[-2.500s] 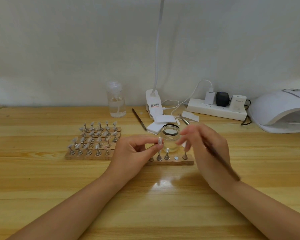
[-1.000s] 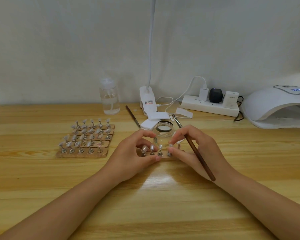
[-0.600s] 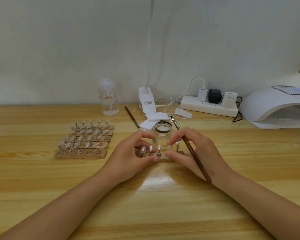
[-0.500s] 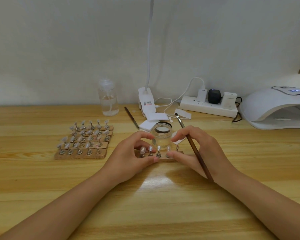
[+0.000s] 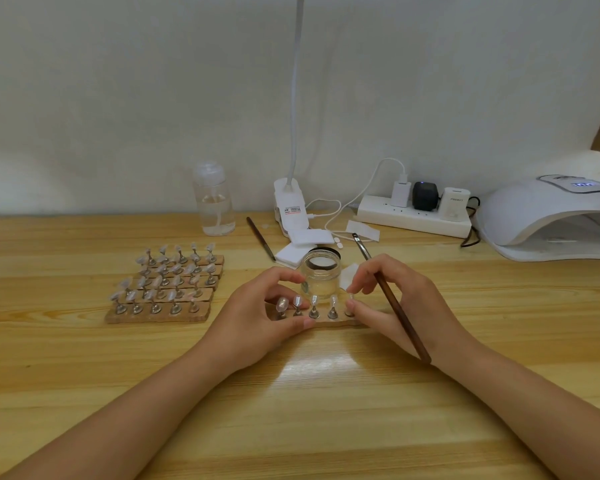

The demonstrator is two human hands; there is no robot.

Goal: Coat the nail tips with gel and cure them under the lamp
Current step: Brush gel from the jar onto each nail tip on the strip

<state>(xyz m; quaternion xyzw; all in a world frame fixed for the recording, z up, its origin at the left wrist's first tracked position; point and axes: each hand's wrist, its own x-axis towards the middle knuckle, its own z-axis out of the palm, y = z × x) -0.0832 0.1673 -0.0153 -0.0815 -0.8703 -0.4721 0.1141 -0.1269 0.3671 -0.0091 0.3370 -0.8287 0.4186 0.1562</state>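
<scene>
A short wooden strip point(image 5: 328, 322) carrying several nail tips point(image 5: 314, 301) on metal stands lies on the table in front of me. My left hand point(image 5: 257, 318) grips its left end between thumb and fingers. My right hand point(image 5: 407, 304) pinches the right end with thumb and forefinger, and a brown-handled brush point(image 5: 397, 308) is tucked between its fingers, bristles pointing away. Just behind the strip stands an open glass gel jar point(image 5: 321, 276). The white curing lamp point(image 5: 548, 221) sits at the far right with its display lit.
A block of wooden strips with several more nail tips point(image 5: 163, 289) lies to the left. Behind are a clear bottle point(image 5: 214, 200), a second brush point(image 5: 260, 242), white pads point(image 5: 297, 249), a clip lamp base point(image 5: 290, 209) and a power strip point(image 5: 413, 214) with cables.
My left hand set the nail tip it held onto the strip, then both hands closed on the strip's ends. In the last second the brush tip swung slightly away from me; the strip barely moved.
</scene>
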